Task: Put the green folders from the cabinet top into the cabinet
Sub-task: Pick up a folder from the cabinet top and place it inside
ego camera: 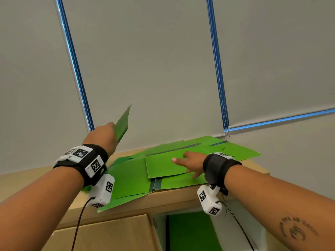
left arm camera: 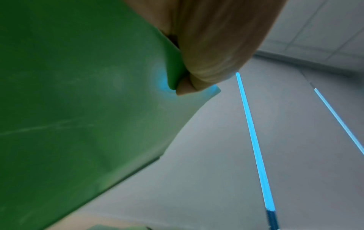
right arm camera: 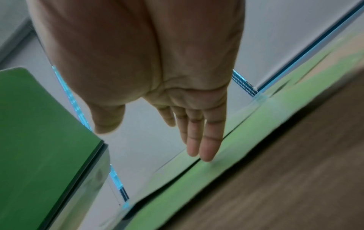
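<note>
Against grey blinds (ego camera: pixel 163 69), the wooden cabinet top (ego camera: pixel 27 182) carried the loose green folders (ego camera: pixel 130 180). The left hand (ego camera: pixel 103 134) pinched one raised folder (ego camera: pixel 123 124); the right hand (ego camera: pixel 190 163) lay flat-fingered on the pile — best squared before lifting, I'd judge.

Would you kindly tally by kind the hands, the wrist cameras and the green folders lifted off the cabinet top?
Hands: 2, left hand and right hand
Wrist cameras: 2, left wrist camera and right wrist camera
Lifted green folder: 1, gripped by the left hand
Total: 5
The pile on the cabinet top overlaps too much to count.
</note>
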Demonstrator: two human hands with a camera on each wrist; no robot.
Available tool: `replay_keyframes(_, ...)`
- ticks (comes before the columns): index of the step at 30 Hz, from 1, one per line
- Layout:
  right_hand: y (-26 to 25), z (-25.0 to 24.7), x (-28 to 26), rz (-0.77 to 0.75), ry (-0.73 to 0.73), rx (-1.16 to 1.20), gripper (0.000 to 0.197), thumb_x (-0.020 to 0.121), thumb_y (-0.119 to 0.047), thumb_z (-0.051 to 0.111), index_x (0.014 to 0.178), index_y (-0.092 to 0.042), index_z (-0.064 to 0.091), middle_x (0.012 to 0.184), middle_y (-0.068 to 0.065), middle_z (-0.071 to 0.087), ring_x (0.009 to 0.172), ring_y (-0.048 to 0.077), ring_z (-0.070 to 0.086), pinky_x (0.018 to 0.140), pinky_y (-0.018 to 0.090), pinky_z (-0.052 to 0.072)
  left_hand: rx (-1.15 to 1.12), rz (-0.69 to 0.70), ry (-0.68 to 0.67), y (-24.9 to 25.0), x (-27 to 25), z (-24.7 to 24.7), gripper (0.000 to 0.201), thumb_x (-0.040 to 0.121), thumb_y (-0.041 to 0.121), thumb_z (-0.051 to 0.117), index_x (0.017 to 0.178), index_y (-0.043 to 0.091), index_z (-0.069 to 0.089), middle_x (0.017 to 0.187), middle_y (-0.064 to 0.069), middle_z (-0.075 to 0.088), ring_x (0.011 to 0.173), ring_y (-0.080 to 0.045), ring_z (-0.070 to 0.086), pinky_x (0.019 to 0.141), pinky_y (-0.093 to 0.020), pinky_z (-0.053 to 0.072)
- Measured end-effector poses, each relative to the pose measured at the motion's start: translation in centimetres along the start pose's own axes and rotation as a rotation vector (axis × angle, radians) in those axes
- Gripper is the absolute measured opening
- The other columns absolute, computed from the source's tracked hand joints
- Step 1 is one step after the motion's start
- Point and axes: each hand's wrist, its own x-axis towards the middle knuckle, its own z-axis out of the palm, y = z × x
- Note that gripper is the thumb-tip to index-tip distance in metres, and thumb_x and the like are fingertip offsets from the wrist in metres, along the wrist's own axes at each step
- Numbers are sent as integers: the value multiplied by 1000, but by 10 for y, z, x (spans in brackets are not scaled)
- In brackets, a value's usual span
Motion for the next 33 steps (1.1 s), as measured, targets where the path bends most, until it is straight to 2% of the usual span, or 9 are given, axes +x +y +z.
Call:
replay_keyframes(7,-69,-16,-17,-302,-149,779,69,83,-62,58,139,-26,38,138,14,43,125,34,49,102,52,45,-166,136,52,80,-23,6,40,93,5,36,132,12,42,107,-20,65,95,-38,63,78,-42,48)
replay_keyframes(9,-83,-20,-17,-345,-162,846,51,85,-51,64,125,-23,48,127,13,50,114,33,56,93,49,51,-218,186,17,102,-33,15,39,92,7,38,131,13,42,111,-16,65,99,-35,62,80,-40,49)
replay_keyframes(12,-90,-22,-17,-357,-19,909,11,91,-12,58,101,-15,53,100,15,56,94,32,58,73,42,54,-422,285,-110,121,-41,31,47,91,11,42,138,13,36,128,-13,56,114,-31,55,91,-38,46)
replay_keyframes(15,-82,-29,-18,-377,61,968,34,85,13,42,111,-5,55,91,19,57,78,30,59,67,39,55,-561,350,-244,120,-41,41,58,94,23,44,149,13,26,152,-7,32,138,-21,33,113,-33,28)
replay_keyframes(19,-65,-44,-23,-371,154,938,35,83,16,44,114,8,57,103,28,63,84,37,62,78,53,55,-803,181,-117,105,-32,35,48,99,22,41,145,10,34,151,-10,31,137,-19,31,110,-27,22)
replay_keyframes(22,-54,-56,-28,-334,272,872,18,80,12,50,79,-5,56,79,13,57,75,29,54,77,42,49,-869,-15,10,90,-17,34,57,98,22,42,149,8,23,157,-13,16,144,-23,18,118,-37,16)
replay_keyframes(26,-44,-63,-24,-299,346,879,25,65,3,57,48,-16,58,73,7,56,85,27,51,88,47,41,-933,-321,175,79,-7,34,72,94,30,49,152,9,11,160,-12,-1,147,-27,6,119,-40,10)
replay_keyframes(29,-41,-66,-25,-273,383,850,28,63,-2,58,40,-16,53,78,5,53,91,26,48,98,50,36,-1115,-395,147,76,-7,38,67,93,32,48,149,9,20,155,-13,23,139,-30,30,113,-42,27)
replay_keyframes(33,-38,-70,-28,-281,421,854,13,64,-7,61,57,-15,53,85,8,52,90,26,49,87,44,37,-1209,-350,227,69,-10,45,29,97,23,42,123,13,50,117,-10,60,104,-29,56,91,-40,45)
